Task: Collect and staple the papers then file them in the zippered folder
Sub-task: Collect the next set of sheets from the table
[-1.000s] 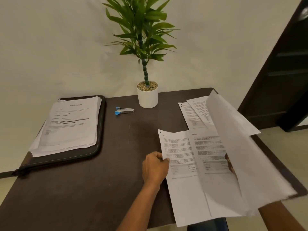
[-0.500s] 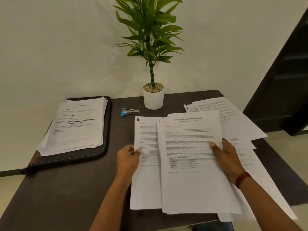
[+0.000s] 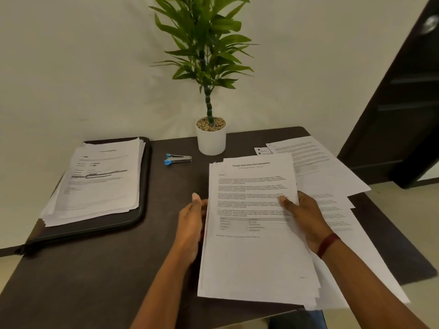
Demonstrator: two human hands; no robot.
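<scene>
Potted plant [image 3: 210, 136], dark table [image 3: 95, 269]

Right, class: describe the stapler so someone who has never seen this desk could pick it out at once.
Start at the dark table and find the white plant pot at its far edge. Left of the pot, before the black folder, lies the stapler. It alone is small and silver with a blue end.

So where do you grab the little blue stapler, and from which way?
Pinch the stapler across its long sides, near the middle, coming down from above. It lies flat on the table, blue end left, with bare table around it. The left hand looks nearer.
</scene>
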